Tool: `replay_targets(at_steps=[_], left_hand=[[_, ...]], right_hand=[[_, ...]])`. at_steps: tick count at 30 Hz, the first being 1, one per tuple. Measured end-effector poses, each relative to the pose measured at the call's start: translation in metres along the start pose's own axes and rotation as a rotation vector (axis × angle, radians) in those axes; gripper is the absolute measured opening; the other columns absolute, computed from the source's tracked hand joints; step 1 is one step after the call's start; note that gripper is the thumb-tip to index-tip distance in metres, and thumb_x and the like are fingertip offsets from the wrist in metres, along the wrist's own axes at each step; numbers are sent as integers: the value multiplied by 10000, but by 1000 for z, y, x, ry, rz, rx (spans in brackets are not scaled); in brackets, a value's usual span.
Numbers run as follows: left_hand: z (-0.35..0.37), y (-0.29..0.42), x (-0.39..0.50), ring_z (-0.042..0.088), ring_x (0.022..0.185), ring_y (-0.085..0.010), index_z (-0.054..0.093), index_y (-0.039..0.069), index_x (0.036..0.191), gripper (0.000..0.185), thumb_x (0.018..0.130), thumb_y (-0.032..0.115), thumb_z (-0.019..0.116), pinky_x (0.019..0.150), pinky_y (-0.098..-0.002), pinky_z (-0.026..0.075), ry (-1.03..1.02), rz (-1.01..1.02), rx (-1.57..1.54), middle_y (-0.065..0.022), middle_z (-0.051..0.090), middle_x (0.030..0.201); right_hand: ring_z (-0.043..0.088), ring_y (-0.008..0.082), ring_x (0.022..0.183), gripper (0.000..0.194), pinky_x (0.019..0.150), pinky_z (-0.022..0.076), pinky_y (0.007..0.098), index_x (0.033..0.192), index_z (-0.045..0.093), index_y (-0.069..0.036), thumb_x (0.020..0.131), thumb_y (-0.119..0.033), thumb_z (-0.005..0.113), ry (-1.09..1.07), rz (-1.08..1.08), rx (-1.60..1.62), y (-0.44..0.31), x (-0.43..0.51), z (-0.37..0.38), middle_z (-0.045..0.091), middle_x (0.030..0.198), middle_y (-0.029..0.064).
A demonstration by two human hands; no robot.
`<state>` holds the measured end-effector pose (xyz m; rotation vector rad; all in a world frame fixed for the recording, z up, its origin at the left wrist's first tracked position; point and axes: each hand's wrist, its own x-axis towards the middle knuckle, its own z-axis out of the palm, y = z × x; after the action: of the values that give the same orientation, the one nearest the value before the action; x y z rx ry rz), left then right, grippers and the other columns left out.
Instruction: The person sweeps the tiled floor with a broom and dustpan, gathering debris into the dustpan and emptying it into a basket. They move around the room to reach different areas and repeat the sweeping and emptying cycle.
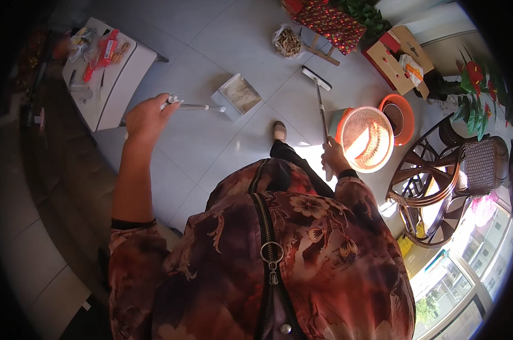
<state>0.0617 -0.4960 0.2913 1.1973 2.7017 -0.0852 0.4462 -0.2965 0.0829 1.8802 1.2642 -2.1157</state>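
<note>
My left hand (148,114) is closed around the top of the handle of a long-handled dustpan (240,94). The pan lies to the right of that hand, low over or on the tiled floor, with pale dust or debris inside; whether it touches the floor I cannot tell. My right hand (335,156) grips the lower end, as seen here, of the pole of a broom (317,78). Its narrow white and dark head rests on the floor beyond, to the right of the dustpan. One shoe (279,131) shows between the two tools.
Orange baskets (367,139) stand just right of my right hand, beside rattan chairs (426,170). A white table (120,80) with bagged food is at the left. Ahead are a bag of dried pieces (287,41), a cloth-covered stand (329,25) and cardboard boxes (384,63).
</note>
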Motion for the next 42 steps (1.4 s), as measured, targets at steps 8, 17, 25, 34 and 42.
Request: replay_targets(at_steps=[8, 17, 25, 34, 42], left_hand=[[3, 22, 62, 565, 632, -252, 648, 141, 968, 278, 834, 384, 636, 563, -354, 420, -46, 28, 66, -71, 596, 677], [11, -6, 71, 597, 675, -261, 656, 134, 969, 262, 822, 351, 655, 574, -363, 435, 74, 62, 42, -76, 630, 735], [0, -20, 76, 592, 628, -269, 619, 92, 823, 248, 836, 339, 645, 544, -365, 436, 46, 49, -17, -81, 614, 671], [7, -45, 74, 576, 650, -264, 642, 119, 897, 218, 831, 327, 649, 559, -374, 422, 55, 38, 1, -61, 610, 700], [4, -61, 53, 581, 688, -273, 631, 109, 905, 236, 846, 338, 626, 584, -371, 426, 8, 60, -71, -68, 617, 729]], right_hand=[[586, 127, 772, 327, 729, 493, 275, 1194, 563, -56, 888, -169, 544, -337, -161, -472, -20, 7, 10, 646, 855, 91], [525, 212, 1158, 480, 1010, 373, 298, 1326, 461, -24, 884, -187, 553, -487, -291, -595, -84, -19, 8, 564, 1239, 179], [479, 164, 438, 520, 380, 428, 343, 1408, 362, -138, 902, -159, 476, -247, -80, -583, -141, 57, 86, 489, 606, 57], [449, 140, 423, 500, 375, 395, 298, 1416, 341, -108, 930, -170, 444, -412, 192, -269, -113, -3, 66, 512, 665, 56], [448, 76, 476, 491, 439, 362, 195, 1378, 404, -67, 906, -178, 484, -422, -115, -344, -84, -29, 25, 527, 667, 3]])
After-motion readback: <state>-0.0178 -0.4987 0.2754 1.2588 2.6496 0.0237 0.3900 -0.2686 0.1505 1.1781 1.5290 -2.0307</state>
